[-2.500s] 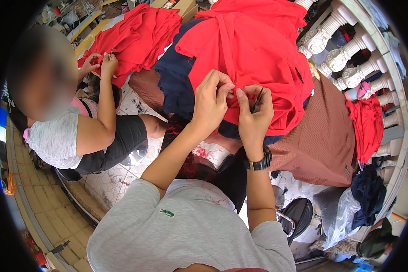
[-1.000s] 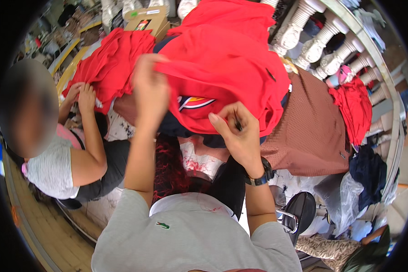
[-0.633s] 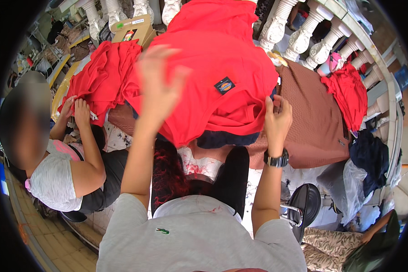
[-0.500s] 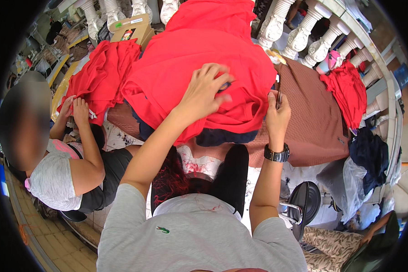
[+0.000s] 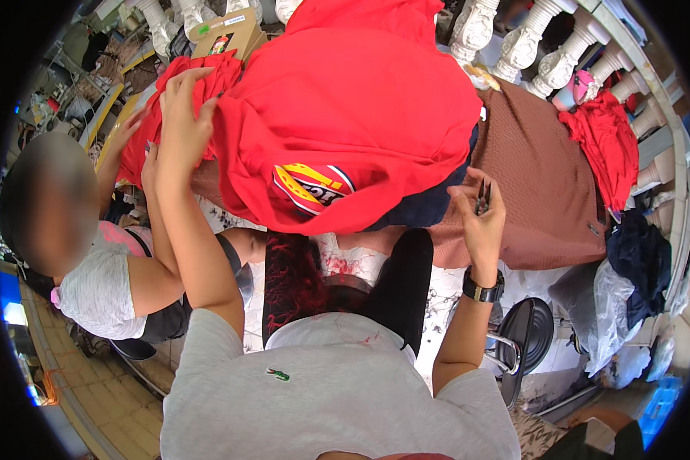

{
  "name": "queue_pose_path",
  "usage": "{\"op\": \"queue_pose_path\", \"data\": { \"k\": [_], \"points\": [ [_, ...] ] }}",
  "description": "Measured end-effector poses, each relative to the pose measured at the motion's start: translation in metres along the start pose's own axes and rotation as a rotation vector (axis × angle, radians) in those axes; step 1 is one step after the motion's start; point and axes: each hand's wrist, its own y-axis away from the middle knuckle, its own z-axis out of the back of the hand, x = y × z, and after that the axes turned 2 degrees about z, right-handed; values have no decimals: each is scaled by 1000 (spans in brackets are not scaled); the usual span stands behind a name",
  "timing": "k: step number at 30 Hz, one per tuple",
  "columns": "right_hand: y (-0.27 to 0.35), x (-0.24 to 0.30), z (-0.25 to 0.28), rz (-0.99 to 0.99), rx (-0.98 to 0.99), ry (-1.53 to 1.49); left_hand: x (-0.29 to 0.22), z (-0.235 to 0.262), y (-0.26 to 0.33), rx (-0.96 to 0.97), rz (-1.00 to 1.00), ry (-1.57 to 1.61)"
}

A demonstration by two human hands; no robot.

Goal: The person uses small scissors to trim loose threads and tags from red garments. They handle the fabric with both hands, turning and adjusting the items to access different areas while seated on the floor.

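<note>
A red garment lies spread over a pile in front of me, with a yellow, white and black printed patch near its front edge. Dark navy cloth shows from under it. My left hand is raised at the garment's left side, its fingers apart and nothing seen in them. Off the garment's right edge, above a brown textured cover, my right hand is closed around small dark thread snips, points upward.
At the left a co-worker sits with hands at another red garment, partly behind my left arm. A cardboard box and white balusters stand behind. Red cloth, plastic bags and a black stool are at the right.
My left hand has moved from the garment's middle to its left side. The red garment has shifted, and its printed patch now shows. My right hand, with the snips, has moved slightly down and right.
</note>
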Motion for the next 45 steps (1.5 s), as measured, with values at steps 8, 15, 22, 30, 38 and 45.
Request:
{"op": "queue_pose_path", "data": {
  "k": [8, 15, 22, 30, 38, 45],
  "points": [
    [-13, -6, -38, 220, 110, 58, -162, -86, 144, 337, 49, 864],
    [-33, 59, -66, 292, 17, -41, -175, -70, 80, 49, 8, 866],
    [-54, 43, -83, 374, -19, 190, -105, -49, 53, 105, 291, 599],
    [-64, 38, -105, 370, 89, 169, -140, -50, 51, 22, -9, 523],
    [-68, 22, -109, 359, 73, 198, -108, -91, 25, 206, -109, 567],
    [-69, 23, -110, 349, 81, 208, -86, -106, 25, 251, 365, 1177]
  ]
}}
